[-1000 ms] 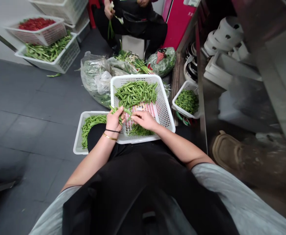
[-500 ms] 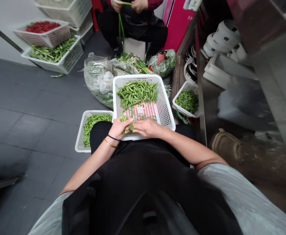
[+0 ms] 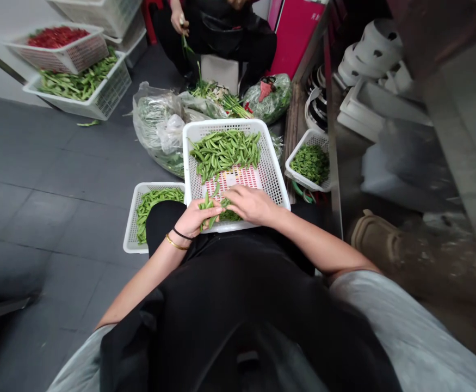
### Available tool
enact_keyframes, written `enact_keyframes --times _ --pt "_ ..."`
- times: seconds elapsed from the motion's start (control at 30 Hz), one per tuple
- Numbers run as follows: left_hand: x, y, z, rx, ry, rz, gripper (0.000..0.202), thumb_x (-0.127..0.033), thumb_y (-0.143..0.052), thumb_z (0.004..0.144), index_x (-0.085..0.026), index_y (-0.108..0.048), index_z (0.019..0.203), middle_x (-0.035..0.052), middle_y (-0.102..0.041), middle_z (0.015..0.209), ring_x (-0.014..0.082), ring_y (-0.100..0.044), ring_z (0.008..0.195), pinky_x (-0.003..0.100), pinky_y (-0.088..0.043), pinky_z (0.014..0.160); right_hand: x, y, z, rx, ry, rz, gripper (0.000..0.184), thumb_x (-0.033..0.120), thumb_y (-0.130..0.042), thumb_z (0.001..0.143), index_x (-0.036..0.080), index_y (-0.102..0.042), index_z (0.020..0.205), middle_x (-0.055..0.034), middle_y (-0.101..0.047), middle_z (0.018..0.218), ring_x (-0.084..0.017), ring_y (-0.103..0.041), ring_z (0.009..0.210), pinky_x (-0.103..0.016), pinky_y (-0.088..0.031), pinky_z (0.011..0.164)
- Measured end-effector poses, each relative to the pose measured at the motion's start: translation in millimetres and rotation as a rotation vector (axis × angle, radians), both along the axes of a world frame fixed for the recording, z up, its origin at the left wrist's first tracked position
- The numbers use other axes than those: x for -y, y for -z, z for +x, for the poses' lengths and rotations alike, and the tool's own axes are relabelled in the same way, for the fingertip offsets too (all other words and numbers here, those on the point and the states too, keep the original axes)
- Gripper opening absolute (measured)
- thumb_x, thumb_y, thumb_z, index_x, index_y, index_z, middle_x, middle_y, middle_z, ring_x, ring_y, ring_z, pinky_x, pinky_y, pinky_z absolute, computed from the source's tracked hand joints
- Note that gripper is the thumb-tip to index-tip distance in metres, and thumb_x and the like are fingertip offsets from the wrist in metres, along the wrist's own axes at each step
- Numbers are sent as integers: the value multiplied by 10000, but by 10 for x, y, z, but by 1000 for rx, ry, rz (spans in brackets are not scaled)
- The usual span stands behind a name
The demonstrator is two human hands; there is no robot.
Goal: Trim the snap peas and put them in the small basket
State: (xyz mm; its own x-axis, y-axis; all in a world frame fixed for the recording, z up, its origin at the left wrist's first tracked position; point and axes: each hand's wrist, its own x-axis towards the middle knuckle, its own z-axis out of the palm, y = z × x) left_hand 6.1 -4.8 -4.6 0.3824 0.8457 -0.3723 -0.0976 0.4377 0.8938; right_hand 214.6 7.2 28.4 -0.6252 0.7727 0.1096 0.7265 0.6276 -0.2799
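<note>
Over the lap basket's near side, the left hand curls its fingers round pea pods; the right hand's bend loosely, hold unclear — a slack left grip could drop pods among green scraps.

Under the grip of the left hand, a white perforated basket bears green scraps just rightward and pea pods beyond, while ahead-left the gray tiled floor carries a clear plastic bag and one slender green piece.
</note>
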Motion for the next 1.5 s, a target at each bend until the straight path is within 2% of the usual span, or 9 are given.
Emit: enact_keyframes --times 0.2,0.37,0.43,0.53,0.63,0.77,1.03,1.33,1.5 --pt "34 -79 -32 -218 96 266 119 -237 -740 616 -170 -641 623 10 -568 533 85 -424 435 193 -335 412 45 119 -262 -94 -106 -133 267 273 -427 857 144 -594 693 -64 -613 704 -140 -530 645 -244 -373 587" --pt "181 -367 -69 -218 336 439 110 -158 -723 551 -231 -641 542 27 -596 542 146 -498 529 252 -425 564 122 251 -236 -541 -315 -1019 323 349 -428 824 169 -461 558 36 -467 447 -76 -448 410 -194 -348 451" --pt "203 -500 -128 -184 303 425 105 -185 -737 550 -245 -693 625 58 -643 592 188 -563 577 298 -463 607 104 278 -176 -755 -311 -1206 363 448 -429 819 176 -448 579 49 -437 436 -80 -442 376 -202 -349 417" --pt "105 -598 -273 -96 -219 425 88 -323 -701 631 -252 -698 683 58 -639 600 176 -539 508 300 -447 485 -113 306 35 -760 -126 -1036 396 492 -411 827 176 -469 596 27 -488 481 -95 -489 426 -223 -394 466" --pt "-94 -516 -413 153 -556 281 175 -410 -644 681 -241 -620 643 -11 -464 471 91 -332 366 211 -240 326 -503 388 250 -87 54 -751 261 394 -600 735 163 -573 618 -29 -607 586 -155 -593 602 -266 -443 596" --pt "-247 -267 -454 288 -447 -11 325 -421 -695 642 -204 -461 578 -34 -325 482 74 -306 400 189 -203 328 -985 686 68 393 316 -431 218 341 -621 745 129 -667 760 -168 -690 859 -261 -639 830 -336 -465 708" --pt "-146 -7 -356 355 -285 -137 287 -285 -755 588 -182 -495 648 -33 -462 482 73 -393 399 188 -258 349 -1322 1234 -739 -39 591 -747 286 378 -608 784 97 -651 818 -174 -689 806 -236 -657 780 -342 -502 718" --pt "27 220 108 44 -350 -157 369 -316 -793 584 -110 -632 845 -2 -581 526 69 -444 379 172 -278 320 -525 720 -312 -693 432 -839 219 370 -478 878 173 -488 783 0 -630 659 -86 -595 512 -199 -489 499" --pt "61 181 156 110 -453 -92 345 -307 -811 566 -102 -625 772 -21 -547 535 58 -448 404 170 -322 344 16 380 -267 -552 67 -418 262 310 -467 889 163 -580 703 -5 -610 645 -110 -574 637 -230 -452 666"
